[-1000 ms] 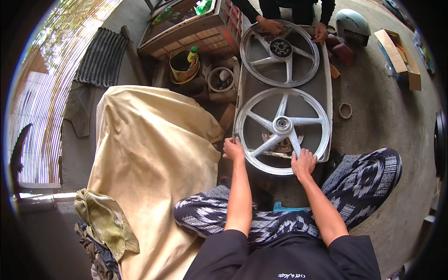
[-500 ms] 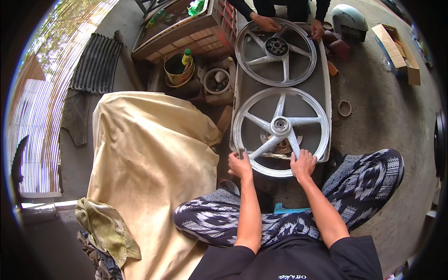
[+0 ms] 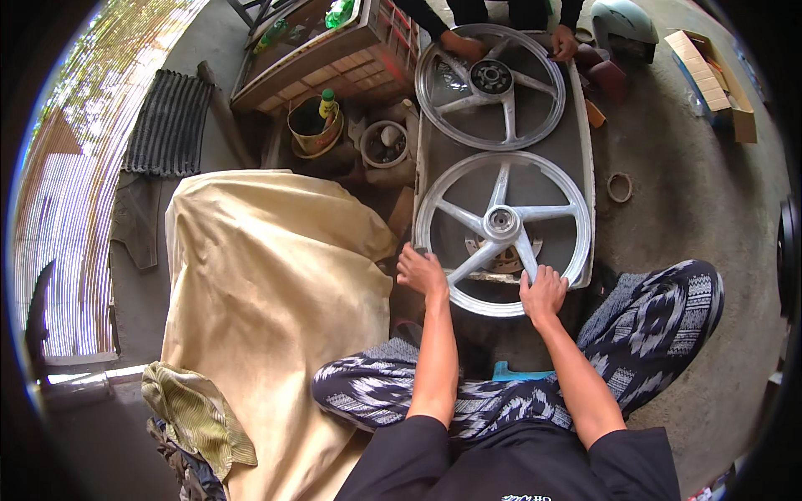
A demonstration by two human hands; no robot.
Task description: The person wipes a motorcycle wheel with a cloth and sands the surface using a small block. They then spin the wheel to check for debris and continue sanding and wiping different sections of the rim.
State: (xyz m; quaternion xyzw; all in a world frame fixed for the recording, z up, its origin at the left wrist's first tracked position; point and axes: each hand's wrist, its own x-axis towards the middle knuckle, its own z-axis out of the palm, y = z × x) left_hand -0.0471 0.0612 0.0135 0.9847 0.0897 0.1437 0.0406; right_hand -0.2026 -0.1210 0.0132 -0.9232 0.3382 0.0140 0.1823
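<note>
A pale silver five-spoke motorcycle wheel lies across the near end of a shallow rectangular tray. My right hand is closed around it where a spoke meets the near rim. At the wheel's left side my left hand is closed, with a small dark flat piece showing at its fingertips. I cannot make out what that piece is. Below the wheel, partly hidden by spokes, is a brownish brake disc. Farther off, a second five-spoke wheel rests over the tray, another person's hands at its far rim.
A tan cloth drapes over something bulky to my left. Beyond it stand a bucket with a bottle and a round pot. A wooden crate is farther back. On the right are a ring, a helmet and a cardboard box.
My left hand has moved left and slightly away from me along the rim. My right hand stays on the wheel. The other person's left-side hand has shifted toward the far wheel's left side.
</note>
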